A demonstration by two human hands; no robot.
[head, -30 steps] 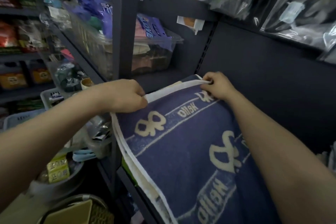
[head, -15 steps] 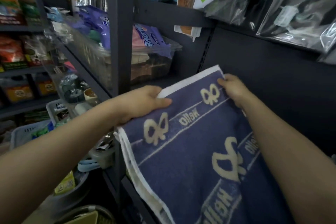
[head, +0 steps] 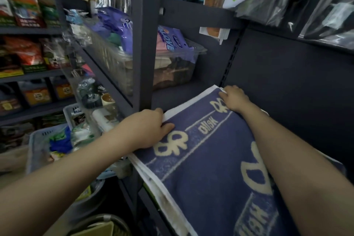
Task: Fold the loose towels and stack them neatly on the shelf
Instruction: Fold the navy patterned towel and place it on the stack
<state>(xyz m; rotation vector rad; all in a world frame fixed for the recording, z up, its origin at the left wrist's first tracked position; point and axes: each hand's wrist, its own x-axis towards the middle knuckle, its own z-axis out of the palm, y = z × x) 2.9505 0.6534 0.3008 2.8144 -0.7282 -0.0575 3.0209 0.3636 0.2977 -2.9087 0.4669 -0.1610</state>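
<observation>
We lay the folded blue towel (head: 220,159) on the dark shelf (head: 178,96), left hand (head: 145,130) and right hand (head: 234,99) pinching its far corners; next, we judge, release and square it.

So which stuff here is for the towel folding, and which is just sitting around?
For the job:
blue towel
shelf
left hand and right hand, both holding the towel's far edge

Just lying about:
clear bin
snack packets
white basket
</observation>
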